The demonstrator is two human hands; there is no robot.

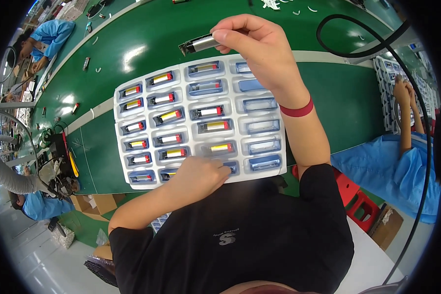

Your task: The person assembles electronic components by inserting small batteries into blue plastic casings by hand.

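Observation:
Over the far edge of a white blister tray (194, 133), my right hand (259, 46) pinches a small silver cylindrical part with a dark circuit-board end (202, 44). The part is tilted slightly, its board end pointing left. Low on the tray, my left hand (199, 176) is closed, with fingertips at a pocket in the front row. Whatever those fingers grip, if anything, is hidden. Many of the tray's pockets hold small battery modules with yellow or white bodies and red ends, such as the yellow module (220, 147) just beyond my left hand. The right column shows pockets without modules.
The tray rests on a green workbench (147, 24). A black cable (348, 17) loops at the upper right. Left stand tools, including a yellow-handled one (73, 164), and a grey hose (7, 171). Co-workers in blue sit either side; a red stool (362, 206) stands at right.

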